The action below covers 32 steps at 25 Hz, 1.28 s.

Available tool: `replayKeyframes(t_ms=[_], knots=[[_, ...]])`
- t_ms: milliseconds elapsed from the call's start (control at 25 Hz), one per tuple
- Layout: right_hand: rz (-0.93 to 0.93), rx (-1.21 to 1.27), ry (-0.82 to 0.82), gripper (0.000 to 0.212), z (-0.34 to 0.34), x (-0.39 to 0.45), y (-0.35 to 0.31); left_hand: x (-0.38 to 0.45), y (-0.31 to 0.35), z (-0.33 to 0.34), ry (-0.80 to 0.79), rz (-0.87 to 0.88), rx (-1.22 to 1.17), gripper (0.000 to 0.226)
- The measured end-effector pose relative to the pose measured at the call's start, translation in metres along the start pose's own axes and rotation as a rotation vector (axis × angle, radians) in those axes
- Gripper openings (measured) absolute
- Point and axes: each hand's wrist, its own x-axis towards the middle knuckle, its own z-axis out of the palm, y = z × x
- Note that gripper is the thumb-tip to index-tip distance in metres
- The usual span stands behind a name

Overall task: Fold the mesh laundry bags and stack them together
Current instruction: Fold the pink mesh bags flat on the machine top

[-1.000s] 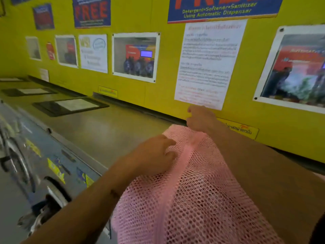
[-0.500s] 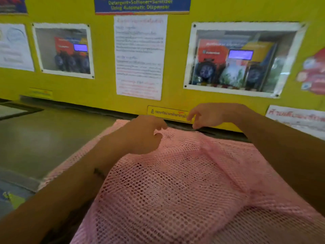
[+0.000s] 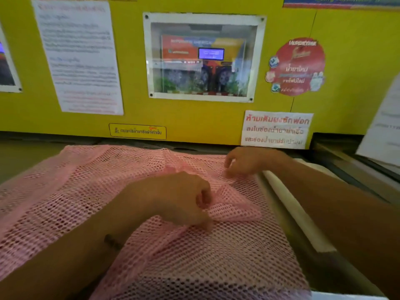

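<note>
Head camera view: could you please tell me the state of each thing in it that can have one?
pink mesh laundry bag: spread out on the machine top, rumpled, not yet folded flat.
left hand: fingers curled, pinching a raised fold of the mesh.
right hand: fingers curled down onto the bag's far right edge, apparently gripping it.
white roll: lying beside the bag's right edge.

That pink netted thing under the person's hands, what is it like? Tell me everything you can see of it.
The pink mesh bag looks like soft, open-weave netting with small regular holes, dark showing through. It lies spread, rumpled rather than flat, across a grey top below the yellow wall, its near end running out of view. The left hand pinches up a raised fold near the middle; the right hand, fingers curled, touches its far right part. Beside its right edge lies a white strip.
</note>
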Motion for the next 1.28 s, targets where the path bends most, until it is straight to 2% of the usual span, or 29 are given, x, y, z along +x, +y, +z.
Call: replayKeyframes(t_ms=[80, 160, 240, 320, 400, 440, 520, 560, 680, 760, 800, 880, 960, 1000, 1080, 1160, 1280], knots=[[-0.022, 0.009, 0.001, 0.041, 0.008, 0.005, -0.001, 0.003, -0.001, 0.002, 0.043, -0.001, -0.038, 0.035], [-0.047, -0.015, 0.017, 0.034, -0.002, 0.013, 0.001, 0.001, -0.004, 0.000, 0.117, 0.011, -0.037, 0.022], [-0.040, -0.074, 0.105, 0.024, -0.020, 0.019, 0.007, -0.004, -0.005, -0.007, 0.195, 0.049, -0.020, 0.009], [0.009, -0.131, 0.243, 0.025, -0.037, 0.023, 0.014, -0.012, -0.004, -0.015, 0.264, 0.091, -0.055, 0.010], [0.072, -0.186, 0.338, 0.024, -0.042, 0.022, 0.020, -0.023, -0.001, -0.024, 0.232, 0.144, -0.129, 0.009], [0.105, -0.200, 0.341, 0.023, -0.041, 0.021, 0.021, -0.029, 0.003, -0.027, 0.133, 0.189, -0.179, 0.007], [0.150, -0.200, 0.278, 0.023, -0.035, 0.020, 0.023, -0.041, 0.014, -0.029, -0.118, 0.261, -0.287, 0.010], [0.153, -0.184, 0.239, 0.026, -0.032, 0.019, 0.023, -0.043, 0.017, -0.028, -0.169, 0.267, -0.310, 0.014], [0.136, -0.147, 0.161, 0.032, -0.025, 0.009, 0.018, -0.028, 0.011, -0.022, 0.000, 0.221, -0.174, 0.025], [0.133, -0.172, 0.067, 0.039, -0.019, 0.003, 0.013, -0.017, 0.000, -0.018, 0.053, 0.183, -0.133, 0.027], [0.146, -0.165, 0.006, 0.044, -0.015, 0.000, 0.011, -0.011, -0.007, -0.015, 0.052, 0.161, -0.130, 0.032], [0.178, -0.161, -0.087, 0.042, -0.009, -0.008, 0.006, 0.002, -0.029, -0.004, 0.026, 0.048, -0.062, 0.057], [0.178, -0.200, -0.076, 0.036, -0.006, -0.015, 0.002, 0.015, -0.052, 0.013, -0.027, -0.084, 0.103, 0.082], [0.179, -0.229, -0.040, 0.039, -0.005, -0.019, -0.003, 0.021, -0.062, 0.021, -0.047, -0.130, 0.175, 0.088], [0.159, -0.293, 0.051, 0.046, -0.006, -0.030, -0.018, 0.031, -0.080, 0.027, -0.048, -0.183, 0.215, 0.090], [0.096, -0.301, 0.083, 0.042, -0.006, -0.040, -0.035, 0.038, -0.090, 0.024, -0.049, -0.206, 0.205, 0.087], [0.077, -0.302, -0.062, 0.049, 0.002, -0.058, -0.058, 0.050, -0.099, 0.017, -0.039, -0.224, 0.206, 0.084]])
